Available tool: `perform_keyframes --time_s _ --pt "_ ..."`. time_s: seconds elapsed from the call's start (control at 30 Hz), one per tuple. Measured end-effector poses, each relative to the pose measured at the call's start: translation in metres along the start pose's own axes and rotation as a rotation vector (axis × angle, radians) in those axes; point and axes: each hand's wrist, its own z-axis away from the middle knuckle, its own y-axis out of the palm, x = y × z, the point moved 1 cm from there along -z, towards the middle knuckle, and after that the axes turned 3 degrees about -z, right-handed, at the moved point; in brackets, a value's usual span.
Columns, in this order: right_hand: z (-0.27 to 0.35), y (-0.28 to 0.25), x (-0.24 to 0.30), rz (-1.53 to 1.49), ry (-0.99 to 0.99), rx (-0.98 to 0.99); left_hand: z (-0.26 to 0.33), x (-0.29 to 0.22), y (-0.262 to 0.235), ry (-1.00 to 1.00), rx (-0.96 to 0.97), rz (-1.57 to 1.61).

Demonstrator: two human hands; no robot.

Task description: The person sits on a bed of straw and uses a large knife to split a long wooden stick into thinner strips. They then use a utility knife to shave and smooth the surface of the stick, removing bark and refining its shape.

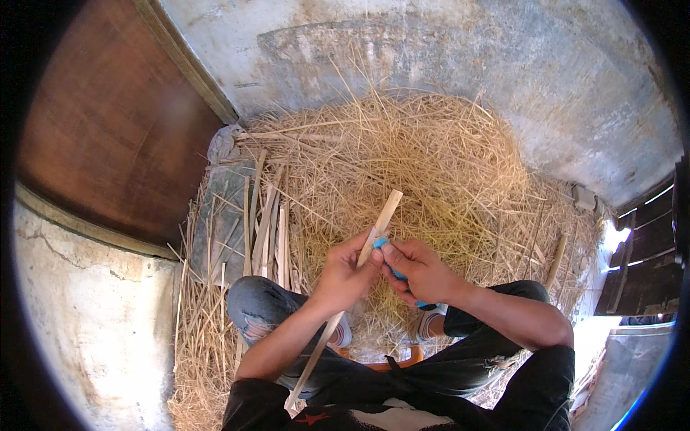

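A long, pale strip of split bamboo or wood (388, 210) slants from the upper middle down past my left forearm toward my lap. My left hand (345, 276) is closed around it, with the thumb pointing toward the right hand. Close against it, my right hand (422, 271) is closed on a blue object (397, 274). Parts of that object show between the fingers, below the palm and at the strip's edge by both thumbs. Fingers hide most of it, so its kind cannot be made out.
Thin shavings (438, 144) lie heaped before me against the grey wall (460, 50). Several split strips (267, 223) rest at the left beside a grey-green slab (224, 208). A brown wooden panel (115, 122) stands at the left. My bent knees (255, 305) flank the hands.
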Motion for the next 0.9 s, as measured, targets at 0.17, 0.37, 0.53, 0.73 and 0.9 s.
perform_keyframes --time_s 0.17,0.37,0.53,0.73,0.9 --pt "-0.001 0.004 -0.016 -0.048 -0.098 -0.066 0.002 0.0 0.003 0.029 -0.047 -0.072" --pt "-0.005 -0.022 0.015 0.423 -0.032 0.03 0.002 -0.003 -0.001 0.007 0.056 0.005" --pt "0.002 -0.016 0.026 0.814 -0.193 -0.068 0.002 0.002 -0.002 0.001 0.147 0.081" --pt "-0.002 -0.019 0.038 1.032 -0.185 -0.281 0.003 -0.001 -0.001 -0.104 0.136 0.107" --pt "0.0 -0.026 0.041 1.077 -0.29 -0.438 -0.005 -0.018 0.007 -0.102 0.13 0.042"
